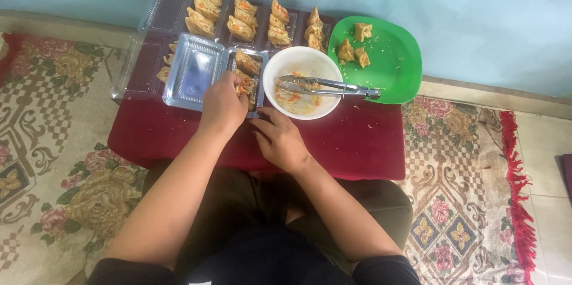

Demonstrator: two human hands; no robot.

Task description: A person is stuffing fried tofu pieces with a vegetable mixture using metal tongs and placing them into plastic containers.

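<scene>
Left hand (223, 105): over the near end of the clear plastic tray (192, 70), fingers curled together on a stuffed piece (243, 87) in its right-hand compartment — the grip is clamped on that piece.
Right hand (280, 139): resting on the red desk (357, 142), just near of the white bowl (302, 82); fingers loosely apart, holding nothing.
Clear plastic tray: on the far-left part of the desk, left of the bowl; a second piece (248, 61) lies at the far end of the same compartment.
White bowl: mid-desk, with shredded filling inside — metal tongs (330, 86) lie across its rim, handles pointing right.
Green plate (390, 70): right of the bowl, three pieces on its far-left part.
Far row: a long clear tray (161, 11) against the wall, filled with stuffed pieces.
Floor: patterned rug (53, 142) on both sides of the desk.
</scene>
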